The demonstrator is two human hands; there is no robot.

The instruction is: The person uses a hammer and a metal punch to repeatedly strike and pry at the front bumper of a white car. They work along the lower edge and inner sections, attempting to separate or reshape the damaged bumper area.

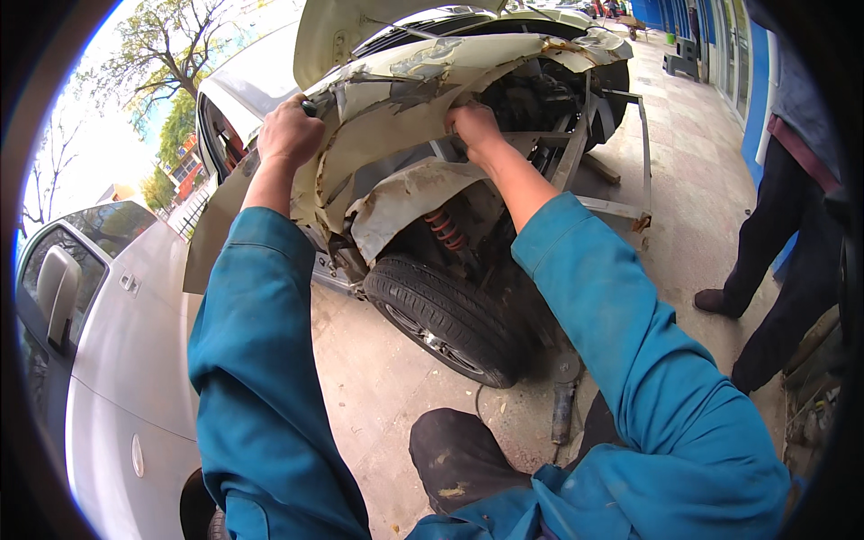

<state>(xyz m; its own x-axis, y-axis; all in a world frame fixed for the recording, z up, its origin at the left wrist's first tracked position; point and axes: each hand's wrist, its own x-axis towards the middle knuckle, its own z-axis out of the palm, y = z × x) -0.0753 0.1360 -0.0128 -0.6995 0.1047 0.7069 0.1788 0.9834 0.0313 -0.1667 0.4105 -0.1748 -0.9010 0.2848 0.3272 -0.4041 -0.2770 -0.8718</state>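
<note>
A torn, crumpled cream fender [382, 121] hangs over the front wheel of a damaged car. My left hand [290, 133] is closed in a fist at the fender's rear upper corner. The dark rounded end of a handle [310, 108] pokes out beside its thumb; the rest is hidden. My right hand [474, 126] has its fingers curled round the fender's wheel-arch edge, the fingertips out of sight behind the metal. Below both hands are a bent inner panel [405, 200], a red coil spring [445, 229] and the black tyre [441, 310].
An angle grinder [564, 400] with a cord lies on the paving near my knee. Bare metal framing [643, 153] juts from the car's front at right. A silver car [135, 333] stands close on my left. Another person [792, 207] in dark trousers stands at right.
</note>
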